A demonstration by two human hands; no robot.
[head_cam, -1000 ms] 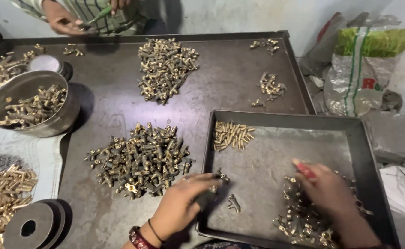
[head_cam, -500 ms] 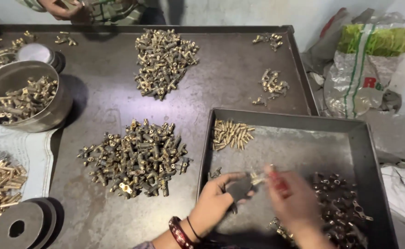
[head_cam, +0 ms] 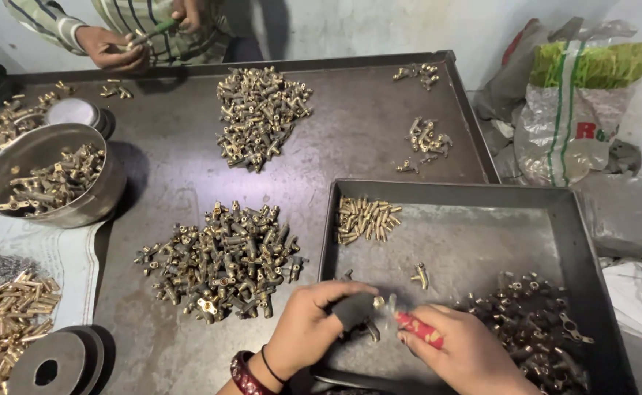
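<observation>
A dark metal worktable (head_cam: 189, 183) with a raised rim carries everything. Where the two hands meet at the near edge, a shallow dark metal tray (head_cam: 474, 249) lies on the table. Just left of the hands sits a heap of darkened brass fittings (head_cam: 222, 260). Straight beyond that, well away from the hands, lies a brighter heap of brass fittings (head_cam: 261, 115). Two small clusters of fittings (head_cam: 427, 137) lie beyond the tray, toward the far right corner. Far left of the hands stands a round steel bowl (head_cam: 50, 175) partly filled with fittings, with a small round lid (head_cam: 73, 112) and loose brass pieces (head_cam: 6, 124) beyond it.
</observation>
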